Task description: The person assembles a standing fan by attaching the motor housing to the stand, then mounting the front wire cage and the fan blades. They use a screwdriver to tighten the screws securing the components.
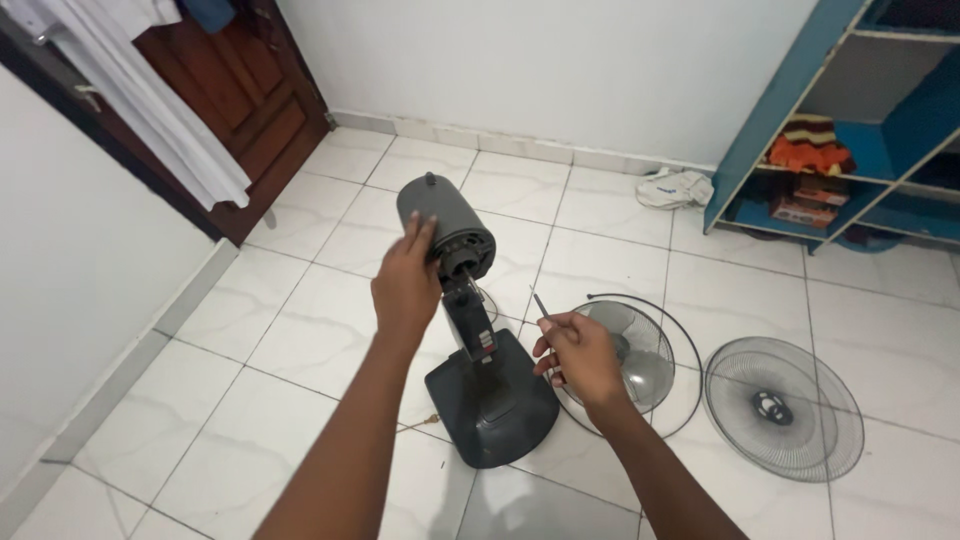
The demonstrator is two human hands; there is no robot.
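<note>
The dark grey plastic fan body (470,330), with its round motor head on a short neck and a flat wide base, stands on the white tiled floor (300,330) in the middle of the room. The left hand (405,285) is pressed on the side of the motor head, with the fingers wrapped partly round it, so this grip is holding the head. The right hand (578,355) hovers just beside the neck, pinching a thin metal tool (541,305) that looks like a small screwdriver; this grip is narrow and closed on the tool. Behind the right hand lie a see-through fan blade (640,350) inside a thin black ring (690,335), and near them a round grey wire grille (785,405) lies flat on the floor. A blue shelf (770,120) stands by the far wall and a brown wooden door (250,100) is at the left. The fan body looks stiff and hard, heavy at the base and top-heavy at the motor, so it could tip. The smooth plastic may be a bit slippery. A good place to hold it seems to be round the motor head or the neck.
</note>
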